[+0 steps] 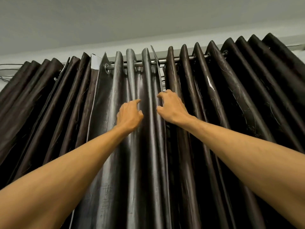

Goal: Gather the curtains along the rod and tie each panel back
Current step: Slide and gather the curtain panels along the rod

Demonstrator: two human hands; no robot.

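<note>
- Neither hand has cloth clamped that I can confirm: my left hand (pixel 129 115) has its index finger stretched toward a fold and the other fingers loosely curled, while my right hand (pixel 171 107) is hooked like a claw at the edge of the grey panel (pixel 132 146), thumb and fingers apart. Whether the right fingertips already pinch that edge, I cannot tell.
- Both hands sit just below the rod (pixel 181 57), either side of one raised pleat, with the grey panel hanging in the middle and its eyelets (pixel 107 68) threaded on the rod.
- A dark panel on the right (pixel 231 96) meets it near my right hand; another dark panel on the left (pixel 49 104) is already bunched in tight folds.
- My reading is that gathering is partly done and no tie-back is visible yet.
- Risk one: this fabric looks glossy and slick, so a light pinch could slip off when I drag sideways.
- Risk two: pulling low on the cloth rather than near the eyelets may tilt the rings and jam them on the rod.
- Risk three: the right hand sits at the seam between panels, so I could drag the dark one along by mistake.
- Risk four: a downward tug would load the rod's mounting.
</note>
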